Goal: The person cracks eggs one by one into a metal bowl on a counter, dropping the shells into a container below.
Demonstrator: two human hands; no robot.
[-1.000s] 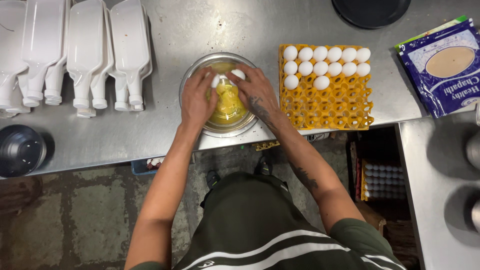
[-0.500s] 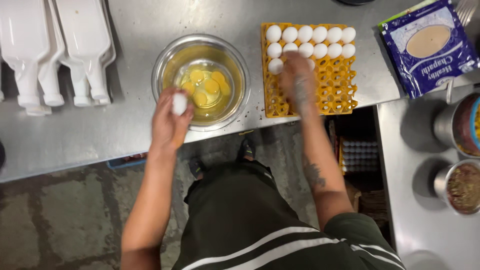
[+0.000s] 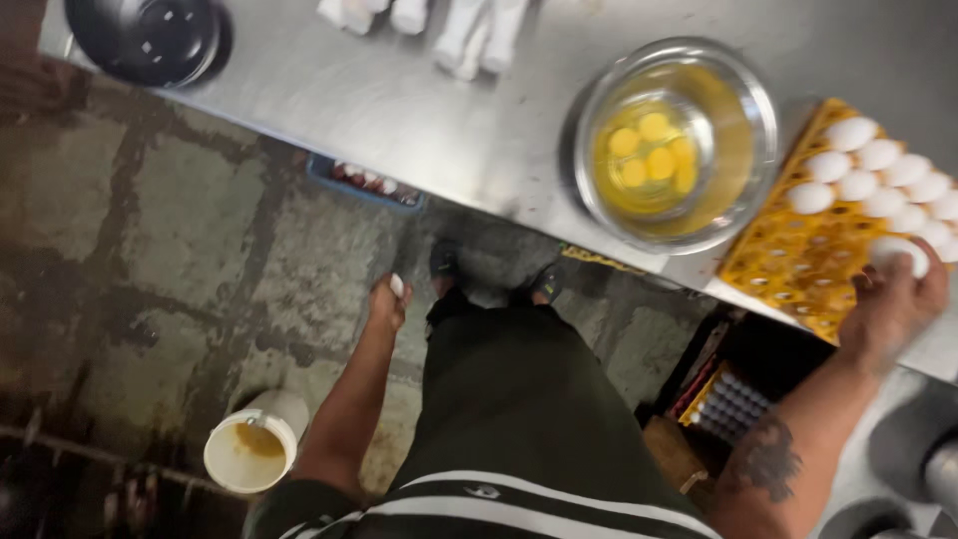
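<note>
My left hand [image 3: 385, 303] hangs low beside my leg, over the floor, shut on a white eggshell piece. My right hand [image 3: 891, 295] is over the near corner of the yellow egg tray [image 3: 788, 262] and grips a whole white egg [image 3: 896, 254]. Several more white eggs [image 3: 878, 172] fill the tray's far rows. A steel bowl [image 3: 744, 112] with several raw yolks [image 3: 649, 152] sits on the steel counter [image 3: 419, 110] left of the tray.
A white bucket [image 3: 249, 449] with brownish contents stands on the floor below my left arm. A black round lid [image 3: 150, 38] lies at the counter's left end. White bottles [image 3: 439, 22] lie at the back. More egg trays [image 3: 726, 403] sit under the counter.
My left hand dropped from beside the bowl down toward the floor with the shell. My right hand lifted an egg from the tray. The view swung left and downward.
</note>
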